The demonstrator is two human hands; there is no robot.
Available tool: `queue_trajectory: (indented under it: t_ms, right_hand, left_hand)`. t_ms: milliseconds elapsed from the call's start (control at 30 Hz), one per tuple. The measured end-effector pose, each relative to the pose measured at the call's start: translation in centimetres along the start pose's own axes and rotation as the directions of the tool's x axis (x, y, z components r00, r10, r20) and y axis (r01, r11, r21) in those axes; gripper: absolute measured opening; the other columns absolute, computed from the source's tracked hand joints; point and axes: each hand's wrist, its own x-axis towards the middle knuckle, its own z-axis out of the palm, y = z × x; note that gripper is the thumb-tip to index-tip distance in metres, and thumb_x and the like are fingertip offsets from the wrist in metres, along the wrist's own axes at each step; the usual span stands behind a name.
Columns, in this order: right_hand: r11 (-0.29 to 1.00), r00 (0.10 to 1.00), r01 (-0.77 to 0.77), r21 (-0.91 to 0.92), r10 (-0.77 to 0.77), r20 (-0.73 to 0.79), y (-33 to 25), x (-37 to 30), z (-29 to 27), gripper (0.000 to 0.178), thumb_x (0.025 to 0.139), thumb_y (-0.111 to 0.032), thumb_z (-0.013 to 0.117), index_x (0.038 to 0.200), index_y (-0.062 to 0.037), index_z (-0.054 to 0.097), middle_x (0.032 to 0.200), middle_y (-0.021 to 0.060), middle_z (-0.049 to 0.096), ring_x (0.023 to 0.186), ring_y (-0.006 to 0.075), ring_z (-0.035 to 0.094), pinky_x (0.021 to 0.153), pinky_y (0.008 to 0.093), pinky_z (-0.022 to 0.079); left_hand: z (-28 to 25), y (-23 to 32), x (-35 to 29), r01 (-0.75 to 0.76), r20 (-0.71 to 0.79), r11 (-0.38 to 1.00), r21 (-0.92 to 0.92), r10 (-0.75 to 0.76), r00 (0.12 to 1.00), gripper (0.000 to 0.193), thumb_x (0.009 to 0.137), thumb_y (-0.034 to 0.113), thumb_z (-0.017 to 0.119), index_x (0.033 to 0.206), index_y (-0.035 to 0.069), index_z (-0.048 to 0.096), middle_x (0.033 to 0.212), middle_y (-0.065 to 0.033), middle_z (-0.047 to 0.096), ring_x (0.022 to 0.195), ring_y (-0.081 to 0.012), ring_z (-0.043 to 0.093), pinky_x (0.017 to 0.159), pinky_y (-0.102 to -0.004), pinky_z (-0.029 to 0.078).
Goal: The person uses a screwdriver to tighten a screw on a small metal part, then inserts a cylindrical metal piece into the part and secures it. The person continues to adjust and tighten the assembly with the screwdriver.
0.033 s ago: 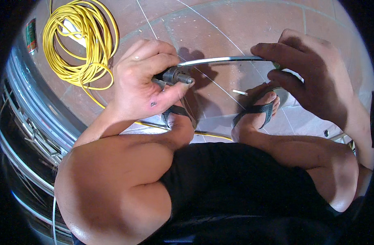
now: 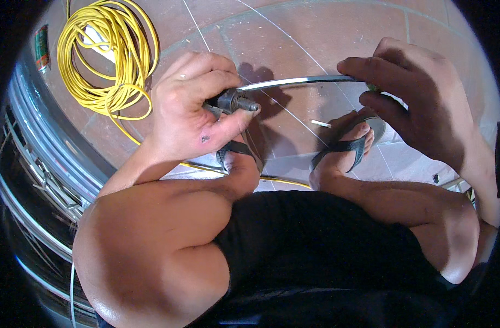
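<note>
My left hand (image 2: 187, 101) is closed around a dark cylindrical part (image 2: 226, 100) with a stubby, threaded-looking metal tip (image 2: 246, 104) that points right. A long, thin, shiny metal strip (image 2: 299, 81) spans the gap between my hands, its left end against the left fingers and that part. At the strip's other end, the thumb and fingers of my right hand (image 2: 419, 98) pinch it. A bit of green (image 2: 373, 87) shows between those fingertips; what it belongs to is hidden. Both hands are raised above the floor, in front of my knees.
A coiled yellow cable (image 2: 110, 65) lies on the tiled floor (image 2: 315, 33), its free run passing behind my feet. Beside it are a green and red can (image 2: 42, 49) and long grey tubes (image 2: 53, 120). A small white stick (image 2: 321, 124) lies near my sandalled right foot (image 2: 348, 145).
</note>
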Motion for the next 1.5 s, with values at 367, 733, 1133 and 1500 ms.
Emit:
queue_trajectory:
  t_ms: [367,733,1133,1500]
  right_hand:
    - [0.991,0.998,0.065,-0.113,-0.066,-0.003,0.4,0.1,-0.2,0.042,0.088,-0.004,0.086,0.13,-0.0048,0.079,0.097,0.0112,0.07,0.08,0.0274,0.072,0.07,0.0397,0.058]
    - [0.973,0.995,0.067,-0.221,-0.049,0.086,-0.2,0.3,-0.6,0.044,0.087,-0.013,0.088,0.13,-0.0098,0.079,0.094,0.0102,0.067,0.082,0.0304,0.07,0.071,0.044,0.057]
    - [0.988,0.989,-0.03,-0.149,0.05,0.137,-1.3,0.5,-0.3,0.042,0.085,-0.01,0.09,0.126,-0.0084,0.079,0.093,0.0112,0.07,0.079,0.031,0.074,0.068,0.0442,0.059]
    - [0.988,0.996,0.066,-0.138,-0.057,0.064,-0.3,0.1,-0.7,0.039,0.089,-0.007,0.087,0.127,-0.0058,0.078,0.095,0.0119,0.073,0.081,0.0298,0.075,0.069,0.0446,0.059]
  left_hand:
    - [0.2,-0.4,0.1,0.005,-0.008,1.0,-0.019,-0.005,1.0,0.028,0.07,0.018,0.093,0.093,0.006,0.081,0.097,-0.0083,0.076,0.085,-0.0288,0.07,0.075,-0.0395,0.056]
    - [0.2,-0.2,0.2,0.035,0.034,0.999,-0.021,-0.035,0.999,0.028,0.07,0.018,0.093,0.092,0.006,0.081,0.097,-0.008,0.075,0.089,-0.0304,0.071,0.078,-0.0413,0.057]
    - [0.3,0.0,0.3,0.076,0.073,0.997,0.015,-0.077,0.994,0.028,0.072,0.022,0.092,0.091,0.005,0.08,0.097,-0.0085,0.075,0.088,-0.0316,0.071,0.076,-0.0423,0.057]
    - [0.4,-0.1,0.1,0.103,0.08,0.995,0.003,-0.103,0.991,0.029,0.072,0.023,0.092,0.092,0.005,0.081,0.098,-0.0094,0.075,0.09,-0.0326,0.072,0.08,-0.0425,0.059]
